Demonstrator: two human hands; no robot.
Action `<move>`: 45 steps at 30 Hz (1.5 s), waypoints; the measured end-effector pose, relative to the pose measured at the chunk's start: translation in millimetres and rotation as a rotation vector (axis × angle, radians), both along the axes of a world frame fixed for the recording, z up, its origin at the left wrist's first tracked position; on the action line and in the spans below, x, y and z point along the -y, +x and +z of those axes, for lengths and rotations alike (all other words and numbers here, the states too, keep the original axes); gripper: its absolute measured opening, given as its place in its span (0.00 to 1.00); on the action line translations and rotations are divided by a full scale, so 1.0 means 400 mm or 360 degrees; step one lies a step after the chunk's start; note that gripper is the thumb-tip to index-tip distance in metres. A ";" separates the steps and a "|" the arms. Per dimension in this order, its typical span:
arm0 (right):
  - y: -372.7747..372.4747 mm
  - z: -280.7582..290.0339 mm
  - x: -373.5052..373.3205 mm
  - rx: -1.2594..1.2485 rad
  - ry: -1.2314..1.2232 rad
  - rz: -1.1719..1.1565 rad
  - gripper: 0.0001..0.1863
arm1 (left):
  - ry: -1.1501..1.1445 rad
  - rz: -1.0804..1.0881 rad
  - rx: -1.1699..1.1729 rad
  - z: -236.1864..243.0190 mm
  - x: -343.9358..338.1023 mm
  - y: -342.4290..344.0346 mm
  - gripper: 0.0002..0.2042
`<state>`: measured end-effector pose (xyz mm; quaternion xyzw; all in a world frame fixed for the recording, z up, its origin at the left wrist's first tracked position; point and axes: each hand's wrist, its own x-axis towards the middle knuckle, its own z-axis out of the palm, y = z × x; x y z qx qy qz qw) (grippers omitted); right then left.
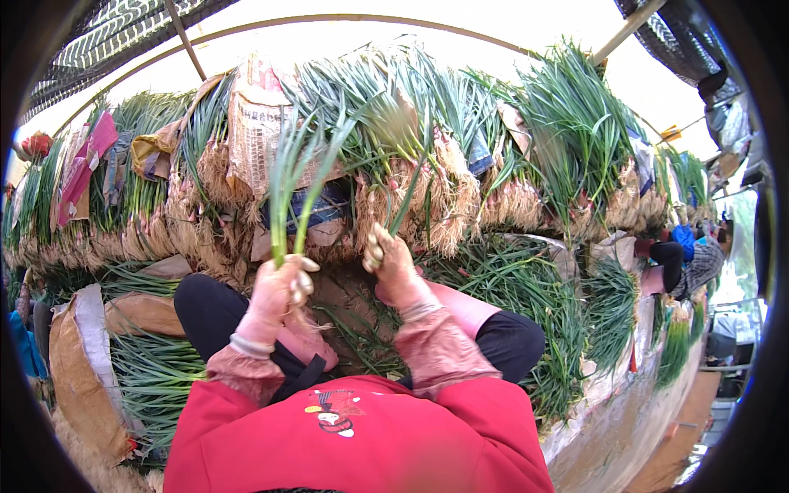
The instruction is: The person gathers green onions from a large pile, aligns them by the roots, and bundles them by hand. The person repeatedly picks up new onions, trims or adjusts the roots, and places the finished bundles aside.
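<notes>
My left hand (283,289) is closed around a few green garlic stalks (283,215). Their leaves stand upward from the fist, and some pale roots hang below it. Level with it on the right, my right hand (393,264) has its fingers bent together. A single green garlic leaf or stalk (404,205) rises from those fingers. Ahead of both hands, bundled green garlic (448,193) with pale, hairy roots is stacked in a long bank. Loose green leaves (501,308) lie heaped to the right of my knee.
More green garlic (156,374) lies at my left beside brown and white sacking (86,361). A printed sack (255,123) and a pink cloth (88,164) drape over the bank. Another person (686,255) sits at the far right. Plastic sheeting (612,435) covers ground at lower right.
</notes>
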<state>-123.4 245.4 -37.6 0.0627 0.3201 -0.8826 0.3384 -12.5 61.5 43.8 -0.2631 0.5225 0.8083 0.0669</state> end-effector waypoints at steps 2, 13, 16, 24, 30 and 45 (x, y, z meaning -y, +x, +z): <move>-0.034 0.008 -0.097 -0.0094 0.1176 0.1239 0.18 | 0.0106 0.0180 -0.0247 0.040 0.028 0.017 0.15; -0.336 0.228 -0.047 -0.1848 0.2910 0.0664 0.16 | 0.0586 -0.0046 -0.0225 -0.054 -0.095 -0.233 0.11; -0.206 0.267 -0.062 -0.1874 0.2540 0.0815 0.18 | 0.0394 0.0257 -0.0191 -0.092 -0.126 -0.289 0.12; -0.138 0.071 0.047 -0.0488 0.1019 0.0407 0.17 | 0.0105 0.0287 0.0154 -0.146 -0.164 -0.189 0.07; -0.117 -0.031 0.088 0.0669 -0.0038 -0.0350 0.14 | 0.1117 0.0192 -0.0207 -0.117 -0.103 -0.131 0.13; -0.048 -0.069 0.092 -0.0686 0.0932 -0.0741 0.07 | 0.0952 0.0111 -0.0159 -0.145 -0.127 -0.065 0.10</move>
